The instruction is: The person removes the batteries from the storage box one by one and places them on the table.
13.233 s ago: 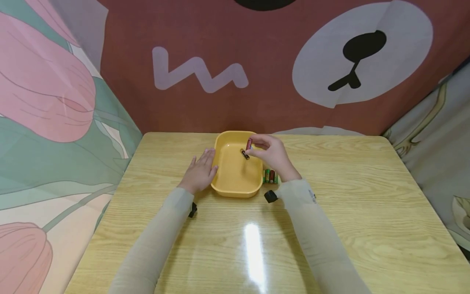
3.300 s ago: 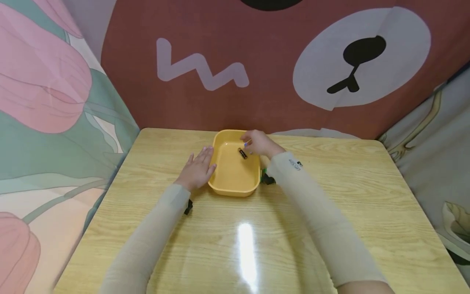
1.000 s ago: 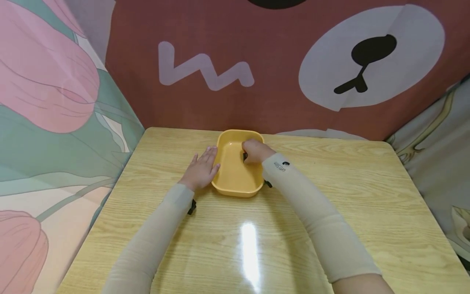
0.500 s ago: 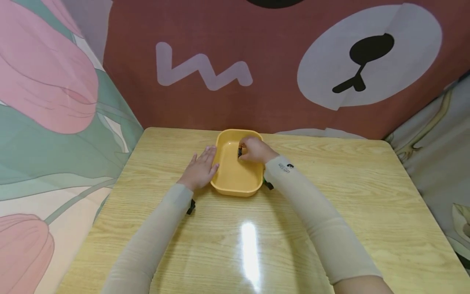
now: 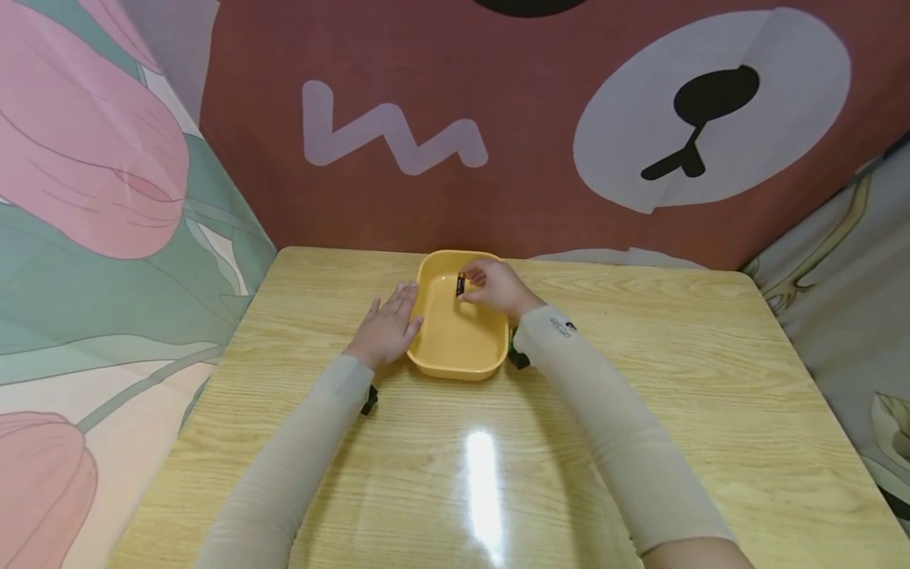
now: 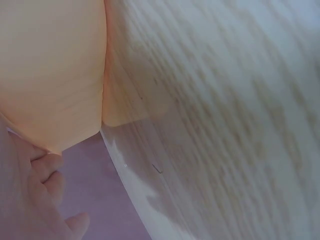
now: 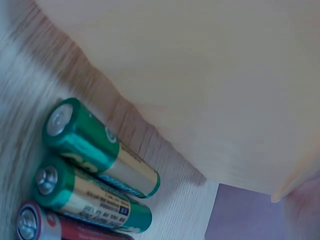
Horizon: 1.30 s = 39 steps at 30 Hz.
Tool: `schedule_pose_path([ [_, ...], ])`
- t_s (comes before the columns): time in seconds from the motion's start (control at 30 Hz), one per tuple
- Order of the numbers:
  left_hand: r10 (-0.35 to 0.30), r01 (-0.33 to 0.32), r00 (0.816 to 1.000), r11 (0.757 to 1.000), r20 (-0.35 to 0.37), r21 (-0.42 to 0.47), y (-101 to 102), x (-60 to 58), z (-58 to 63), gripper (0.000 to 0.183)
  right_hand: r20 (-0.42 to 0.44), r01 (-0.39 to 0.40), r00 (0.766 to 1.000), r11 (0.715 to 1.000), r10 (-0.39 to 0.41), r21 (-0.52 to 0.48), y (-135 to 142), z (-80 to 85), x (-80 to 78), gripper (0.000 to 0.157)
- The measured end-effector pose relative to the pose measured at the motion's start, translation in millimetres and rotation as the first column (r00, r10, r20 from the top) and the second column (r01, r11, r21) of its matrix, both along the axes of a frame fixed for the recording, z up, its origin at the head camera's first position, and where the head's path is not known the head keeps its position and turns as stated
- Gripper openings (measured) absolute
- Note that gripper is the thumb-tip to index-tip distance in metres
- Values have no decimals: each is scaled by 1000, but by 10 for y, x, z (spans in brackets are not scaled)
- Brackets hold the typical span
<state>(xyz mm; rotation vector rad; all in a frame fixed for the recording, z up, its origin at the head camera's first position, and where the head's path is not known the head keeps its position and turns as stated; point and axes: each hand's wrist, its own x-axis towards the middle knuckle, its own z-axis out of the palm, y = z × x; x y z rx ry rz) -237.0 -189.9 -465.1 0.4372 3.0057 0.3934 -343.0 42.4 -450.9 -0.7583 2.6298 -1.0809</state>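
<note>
A yellow plastic tray [image 5: 455, 348] stands on the wooden table in the head view. My left hand [image 5: 386, 325] lies along its left side, fingers straight and touching the rim. Over the tray's far right part, my right hand [image 5: 499, 286] pinches a black battery [image 5: 460, 285] with a copper-coloured end between thumb and fingers. In the right wrist view, a green-and-gold battery [image 7: 100, 132] lies beside a second green battery [image 7: 95, 195] and a red battery [image 7: 75, 229], outside the tray's right wall; the right wrist mostly hides them in the head view.
The wooden table [image 5: 640, 395] reaches toward a brown printed cloth [image 5: 398, 213] hanging behind it. A flowered cloth [image 5: 128, 316] hangs at the left and another patterned cloth [image 5: 839, 261] at the right. A black wrist camera [image 5: 519, 359] sits by the tray's near right corner.
The black battery lay on the tray floor a few seconds ago; my right hand now pinches it. Over the last second that hand shifted slightly left, showing more of it. My left hand stayed put.
</note>
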Motion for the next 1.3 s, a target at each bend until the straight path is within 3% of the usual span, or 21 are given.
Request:
schedule_pose_path([
  [0.4, -9, 9, 1000, 1000, -22, -11, 6, -4, 6, 63, 24, 2, 1000, 988, 1, -152, 62, 29, 77, 51],
  [1.0, -14, 14, 1000, 1000, 2, -5, 25, 21, 57, 63, -13, 11, 1000, 980, -14, -201, 197, 257, 338, 53],
  [1.3, -12, 12, 1000, 1000, -4, -9, 21, 27, 50, 63, -61, 61, 995, 978, -74, -198, 290, 322, 523, 55],
])
